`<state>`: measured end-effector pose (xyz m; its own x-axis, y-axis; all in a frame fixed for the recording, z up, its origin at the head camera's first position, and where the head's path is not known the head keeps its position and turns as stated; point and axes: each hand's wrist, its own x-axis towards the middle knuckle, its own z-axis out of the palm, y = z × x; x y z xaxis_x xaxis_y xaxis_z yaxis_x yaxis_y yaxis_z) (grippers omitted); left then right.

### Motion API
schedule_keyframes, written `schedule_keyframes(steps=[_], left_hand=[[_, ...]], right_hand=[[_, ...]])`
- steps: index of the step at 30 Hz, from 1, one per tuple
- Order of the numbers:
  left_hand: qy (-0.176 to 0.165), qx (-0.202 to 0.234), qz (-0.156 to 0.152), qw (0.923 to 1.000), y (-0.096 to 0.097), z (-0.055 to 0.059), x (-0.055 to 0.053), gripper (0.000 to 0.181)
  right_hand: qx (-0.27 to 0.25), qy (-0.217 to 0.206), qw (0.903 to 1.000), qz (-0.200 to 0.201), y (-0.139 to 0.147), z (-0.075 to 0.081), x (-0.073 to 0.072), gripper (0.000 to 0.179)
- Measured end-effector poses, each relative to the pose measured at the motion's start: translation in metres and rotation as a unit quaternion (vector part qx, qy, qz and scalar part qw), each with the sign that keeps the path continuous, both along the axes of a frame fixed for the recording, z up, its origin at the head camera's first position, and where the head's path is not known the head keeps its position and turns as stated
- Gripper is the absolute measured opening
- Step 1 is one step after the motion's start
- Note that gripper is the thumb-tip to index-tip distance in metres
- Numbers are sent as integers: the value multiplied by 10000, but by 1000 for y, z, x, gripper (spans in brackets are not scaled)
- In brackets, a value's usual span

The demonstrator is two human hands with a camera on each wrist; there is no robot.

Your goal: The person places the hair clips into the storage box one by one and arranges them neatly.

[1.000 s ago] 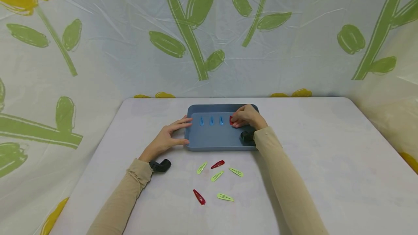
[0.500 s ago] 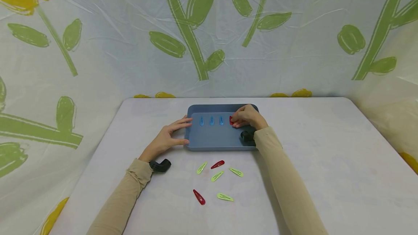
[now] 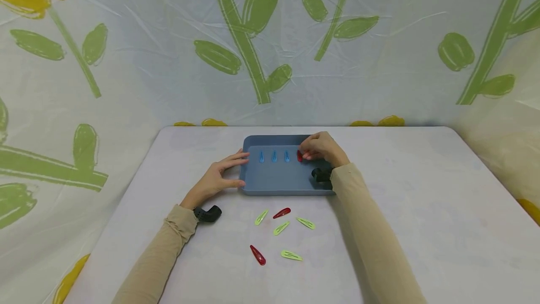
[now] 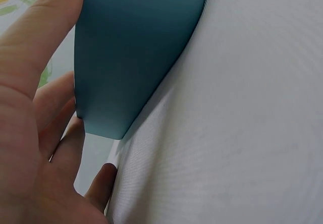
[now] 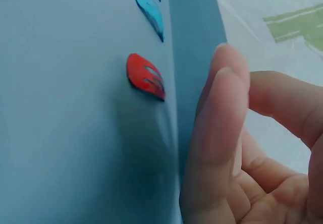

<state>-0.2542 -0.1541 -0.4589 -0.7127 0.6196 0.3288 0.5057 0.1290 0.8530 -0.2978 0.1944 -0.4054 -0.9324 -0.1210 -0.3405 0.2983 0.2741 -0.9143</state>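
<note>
Right hand (image 3: 322, 149) first: thumb and fingertips are bunched close together, loosely bent, just off the red snap hair clip (image 3: 299, 155) and not gripping it, with a visible gap in the right wrist view. Left hand (image 3: 213, 182) has its fingers spread, thumb at the lower left corner of the blue-grey tray (image 3: 270, 179) and fingertips up at its left rim, so it's basically touching that end.

That red clip lies flat in the tray, upper right part, and it's the right end of a neat row. To its left sit three blue ones: nearest blue clip (image 3: 287, 156), middle blue clip (image 3: 274, 156) and far-left blue clip (image 3: 261, 156), all with narrow tips toward the top of the frame.

Below the tray, on the white bench (image 3: 422, 201), there's a loose scatter around bottom centre: an upper red clip (image 3: 281, 212), a lower red clip (image 3: 258, 255), plus four lime-green clips (image 3: 281, 228) pointing all over the place.

Beige sleeves (image 3: 375, 233) come in from the bottom edge, and a white cloth backdrop (image 3: 168, 74) with green leaves and yellow flowers fills the top half.
</note>
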Motion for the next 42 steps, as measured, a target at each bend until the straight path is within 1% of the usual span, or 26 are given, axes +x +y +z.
schedule_keyframes(steps=[1,2,5,6,7,8,11,14,19,21,24,27,31,36,39,42], left_hand=[[-35,-1,2,10000,0,3,2,67],[-21,-1,-4,10000,0,3,1,67],[26,32,-43,10000,-2,-3,-3,67],[55,49,-70,9999,-3,-7,-5,66],[36,52,-74,10000,-3,-7,-5,65],[70,60,-89,9999,-4,-11,-7,64],[35,50,-89,9999,-3,-10,-6,62],[9,35,-82,10000,-1,-6,-3,61],[26,45,-89,9999,2,10,7,60],[51,34,-88,9999,3,15,9,60],[29,50,-90,9999,3,18,11,60],[-1,91,-108,9999,2,17,11,59],[7,126,-151,9998,1,16,10,60],[9,117,-154,9998,1,14,9,60],[-28,119,-126,9998,1,13,8,60],[-54,113,-94,9999,1,13,8,60]], right_hand=[[3,37,10000,26,0,2,0,24],[40,80,9999,51,-1,3,1,25],[199,200,9995,159,-1,9,4,27],[232,267,9992,205,-2,11,5,27],[281,352,9987,254,-2,13,7,28],[320,440,9980,308,-3,15,8,29],[445,752,9949,495,-5,23,15,30],[644,1092,9895,688,-9,31,25,26],[752,1581,9781,1126,-17,42,44,21],[810,1805,9713,1323,-21,46,53,18],[939,2065,9604,1618,-29,51,67,16],[1018,2189,9506,1952,-37,53,80,14],[1130,2315,9355,2420,-45,49,90,9],[1447,2414,9108,3019,-51,41,97,6],[1725,2521,8929,3309,-56,39,99,5],[2036,2694,8719,3547,-61,36,100,6]])
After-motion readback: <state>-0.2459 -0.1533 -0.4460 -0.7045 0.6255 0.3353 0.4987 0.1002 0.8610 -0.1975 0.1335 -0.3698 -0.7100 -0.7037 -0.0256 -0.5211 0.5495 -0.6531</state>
